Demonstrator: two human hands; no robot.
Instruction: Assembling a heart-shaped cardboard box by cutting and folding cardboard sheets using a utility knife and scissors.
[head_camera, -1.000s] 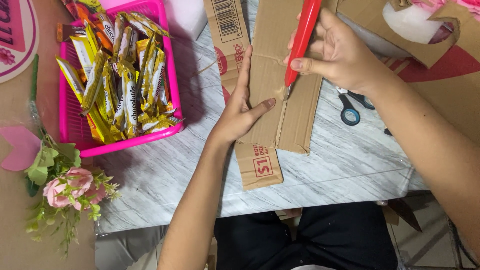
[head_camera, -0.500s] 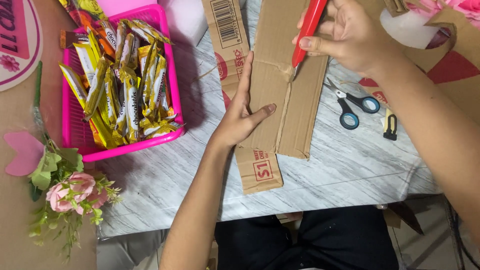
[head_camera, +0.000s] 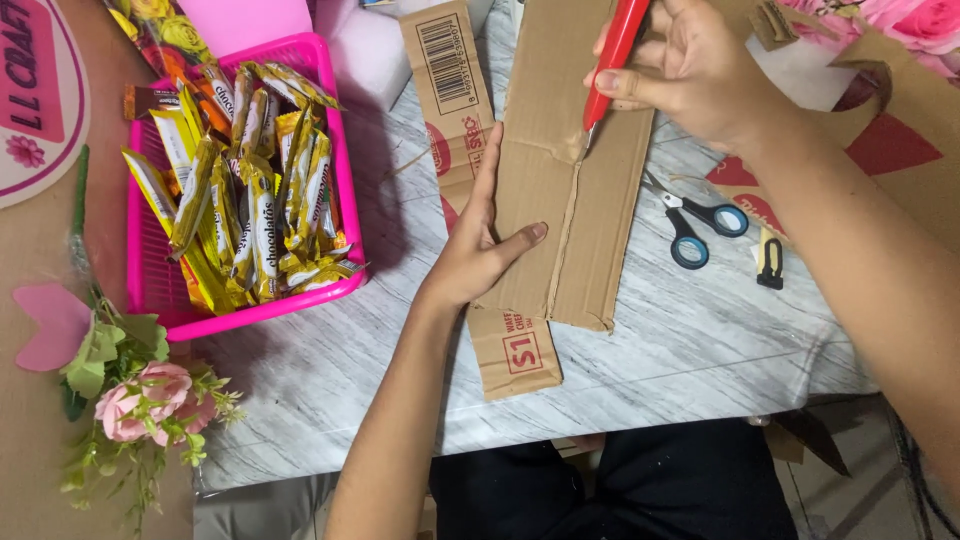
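Cardboard strip (head_camera: 585, 190) flat on the marble table (head_camera: 700, 350) | pinned by left hand (head_camera: 480, 250), fingers spread flat | red cutter (head_camera: 612, 62) gripped by right hand (head_camera: 690, 75) fingers | blade judged high on the cut line; most appears uncut

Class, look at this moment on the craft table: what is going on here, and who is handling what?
A person is cutting a flat piece of brown cardboard on a marbled table. The left hand lies flat on the cardboard, pressing it down. The right hand grips a red cutter with its tip on the cardboard, at the top of a line running down the sheet. Scissors lie to the right, and a pink basket of yellow snack packets sits to the left.
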